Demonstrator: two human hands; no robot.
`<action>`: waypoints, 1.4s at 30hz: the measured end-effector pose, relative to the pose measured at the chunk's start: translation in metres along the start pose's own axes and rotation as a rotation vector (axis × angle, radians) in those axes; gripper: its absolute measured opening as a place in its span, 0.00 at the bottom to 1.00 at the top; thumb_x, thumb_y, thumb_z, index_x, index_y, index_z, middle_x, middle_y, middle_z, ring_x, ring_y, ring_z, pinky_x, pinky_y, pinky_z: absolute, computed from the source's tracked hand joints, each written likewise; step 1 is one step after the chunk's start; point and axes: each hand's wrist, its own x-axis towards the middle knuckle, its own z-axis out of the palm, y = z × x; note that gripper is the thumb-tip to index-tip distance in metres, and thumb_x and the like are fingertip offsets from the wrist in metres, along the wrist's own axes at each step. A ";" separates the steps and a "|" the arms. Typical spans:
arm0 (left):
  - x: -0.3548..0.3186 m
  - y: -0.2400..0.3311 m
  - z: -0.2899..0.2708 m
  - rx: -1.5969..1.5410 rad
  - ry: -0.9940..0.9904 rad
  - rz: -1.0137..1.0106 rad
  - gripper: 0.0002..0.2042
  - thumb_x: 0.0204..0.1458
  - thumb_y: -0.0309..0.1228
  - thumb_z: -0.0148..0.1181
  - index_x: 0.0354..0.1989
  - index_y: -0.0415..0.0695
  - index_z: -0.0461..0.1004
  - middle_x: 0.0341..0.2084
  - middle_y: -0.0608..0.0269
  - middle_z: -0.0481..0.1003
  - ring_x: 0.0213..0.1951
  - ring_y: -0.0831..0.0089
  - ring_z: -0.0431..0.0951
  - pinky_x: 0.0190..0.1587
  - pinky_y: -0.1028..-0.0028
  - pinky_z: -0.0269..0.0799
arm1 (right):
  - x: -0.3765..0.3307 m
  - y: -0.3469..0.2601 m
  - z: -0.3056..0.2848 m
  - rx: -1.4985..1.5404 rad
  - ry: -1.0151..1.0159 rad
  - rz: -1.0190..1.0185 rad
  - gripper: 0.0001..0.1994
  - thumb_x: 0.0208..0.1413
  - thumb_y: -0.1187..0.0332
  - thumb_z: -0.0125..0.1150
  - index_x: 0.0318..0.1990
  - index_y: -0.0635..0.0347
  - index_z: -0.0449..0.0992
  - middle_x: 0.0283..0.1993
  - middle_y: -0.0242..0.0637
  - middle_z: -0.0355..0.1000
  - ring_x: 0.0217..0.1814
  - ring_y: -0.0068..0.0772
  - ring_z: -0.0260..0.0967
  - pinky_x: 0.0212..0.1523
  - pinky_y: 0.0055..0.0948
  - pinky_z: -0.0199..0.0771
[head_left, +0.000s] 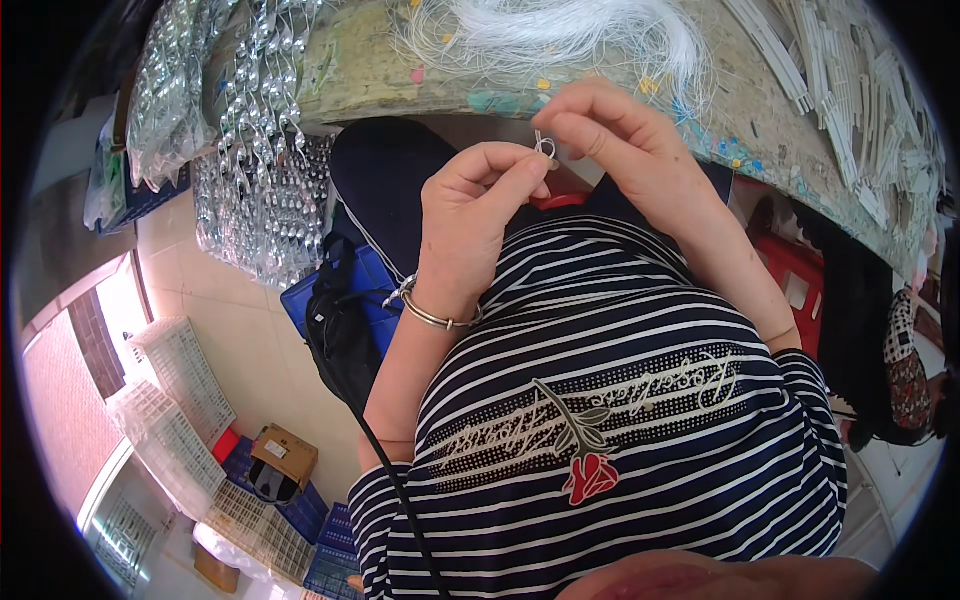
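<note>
Over on the far left, white plastic crates [170,420] are stacked on the tiled floor, with a small brown cardboard box [286,452] beside them, and above them bunches of shiny silvery strands [250,150] hang down off the edge of the worktable [370,75]. A black bag [340,320] sits by the person's knee, against a blue crate [375,290]. Moving in, the left hand [475,215], with a metal bangle [435,315] at its wrist, is curled up, thumb and forefinger pressed together on a tiny clear loop-shaped piece [545,147]. That piece sits right between the two hands, just below the table's edge and above the lap. The right hand [625,150] meets it from the other side, its fingertips pinching the same little piece, the other fingers bent over. On the table behind lies a bundle of fine white threads [570,30], and farther right a heap of white plastic strips [850,100]. Under the table at the right stands a red stool [795,275].
</note>
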 end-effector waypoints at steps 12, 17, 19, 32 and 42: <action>0.001 -0.007 0.003 0.305 0.040 0.200 0.03 0.51 0.23 0.58 0.33 0.37 0.76 0.26 0.69 0.75 0.26 0.87 0.70 0.30 0.86 0.66 | -0.013 -0.008 0.002 -0.390 0.102 -0.248 0.04 0.53 0.77 0.56 0.36 0.64 0.74 0.34 0.34 0.67 0.33 0.25 0.64 0.32 0.20 0.64; 0.004 -0.014 0.003 0.351 0.047 0.310 0.03 0.50 0.22 0.58 0.33 0.38 0.75 0.24 0.68 0.74 0.23 0.87 0.67 0.27 0.85 0.63 | -0.012 -0.011 0.001 -0.494 0.103 -0.265 0.05 0.50 0.77 0.59 0.35 0.64 0.75 0.33 0.35 0.67 0.32 0.25 0.67 0.31 0.20 0.67; 0.005 -0.013 0.003 0.546 0.061 0.449 0.02 0.49 0.21 0.58 0.31 0.38 0.75 0.23 0.67 0.74 0.22 0.85 0.68 0.26 0.84 0.63 | -0.011 -0.010 0.000 -0.554 0.105 -0.295 0.05 0.49 0.77 0.60 0.35 0.63 0.75 0.33 0.35 0.67 0.32 0.25 0.67 0.30 0.21 0.67; 0.003 -0.005 0.003 -0.023 0.039 -0.017 0.05 0.52 0.24 0.55 0.34 0.35 0.75 0.20 0.68 0.71 0.20 0.85 0.62 0.23 0.85 0.54 | -0.010 -0.008 0.005 -0.051 0.101 -0.008 0.03 0.51 0.76 0.58 0.33 0.62 0.72 0.33 0.27 0.66 0.34 0.15 0.64 0.35 0.16 0.65; -0.001 -0.003 0.004 0.106 0.073 0.034 0.04 0.50 0.23 0.60 0.33 0.37 0.76 0.23 0.69 0.74 0.23 0.88 0.69 0.26 0.89 0.63 | -0.012 -0.004 0.005 0.243 0.051 0.229 0.04 0.56 0.72 0.55 0.38 0.59 0.72 0.34 0.23 0.68 0.37 0.12 0.64 0.39 0.15 0.65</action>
